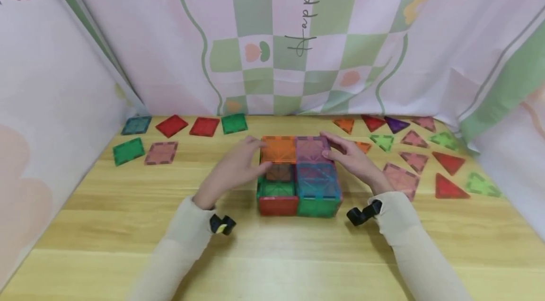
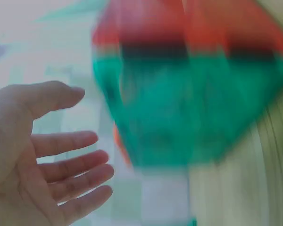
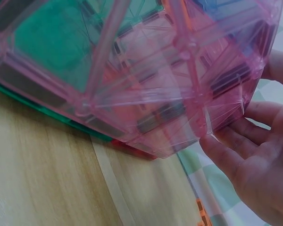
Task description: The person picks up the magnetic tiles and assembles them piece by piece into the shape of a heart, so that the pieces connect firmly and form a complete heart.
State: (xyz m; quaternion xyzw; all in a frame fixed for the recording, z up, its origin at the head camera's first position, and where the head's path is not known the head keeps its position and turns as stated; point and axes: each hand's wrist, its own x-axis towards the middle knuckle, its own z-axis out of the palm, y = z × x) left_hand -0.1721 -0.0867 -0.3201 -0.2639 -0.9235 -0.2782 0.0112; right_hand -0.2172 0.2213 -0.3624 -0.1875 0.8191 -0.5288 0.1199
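A low box of translucent magnetic tiles [image 1: 318, 207] stands on the table between the hands. Its top carries an orange tile [image 1: 278, 149], a purple tile [image 1: 311, 148] and a blue tile [image 1: 318, 181]; the front-left section is uncovered. My left hand [image 1: 239, 163] is beside the box's left side, its fingers extended and apart from the box in the left wrist view. At the far right corner, my right hand [image 1: 351, 159] holds the box, thumb on the purple tile and fingers against the pink side [image 3: 174, 103].
Square tiles, including a red tile [image 1: 204, 127] and a green tile [image 1: 129, 151], lie at the back left. Several triangles, among them a red triangle [image 1: 449, 187], and a pink square tile [image 1: 402, 180] lie on the right. A printed curtain [image 1: 294, 55] hangs behind the table [image 1: 289, 258].
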